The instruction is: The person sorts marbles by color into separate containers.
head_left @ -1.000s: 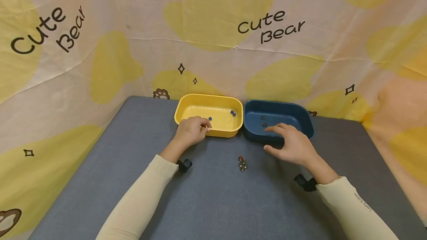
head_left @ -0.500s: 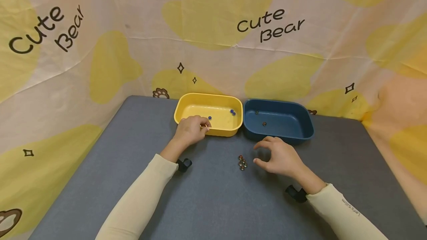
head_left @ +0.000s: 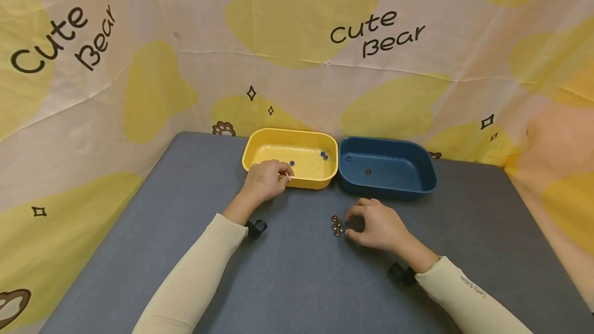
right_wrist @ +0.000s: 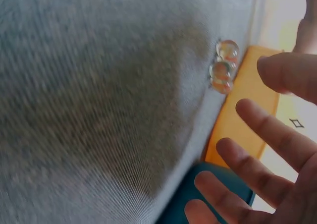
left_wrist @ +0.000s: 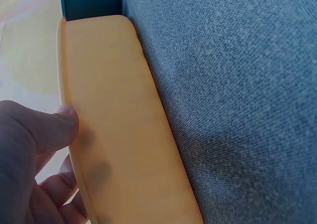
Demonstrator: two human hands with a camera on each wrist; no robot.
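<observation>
Hands first, from the head view: the left hand (head_left: 266, 178) pinches the near rim of the yellow tub (head_left: 278, 148) toward its left end, while the right hand (head_left: 378, 227), thumb and forefinger apart, is just beside the marble cluster (head_left: 337, 227) on the worktop (head_left: 297, 282). That cluster's long axis runs toward and away from the person; the right fingertips point left at it. The yellow tub and the blue tub (head_left: 394, 153) stand end to end near the back edge, long axes left to right. Three blue marbles (head_left: 292, 163) lie in the yellow tub. Worktop spreads between the forearms in front of the cluster; its right edge is well apart from the right hand.

Left wrist view: the thumb presses the outer wall, fingers behind it; the wall slants down rightward from the blue tub, worktop running alongside.

Right wrist view: the fingers are spread, holding nothing, apart from the glassy cluster, with the yellow tub beyond it and the blue tub behind the lower fingers.
</observation>
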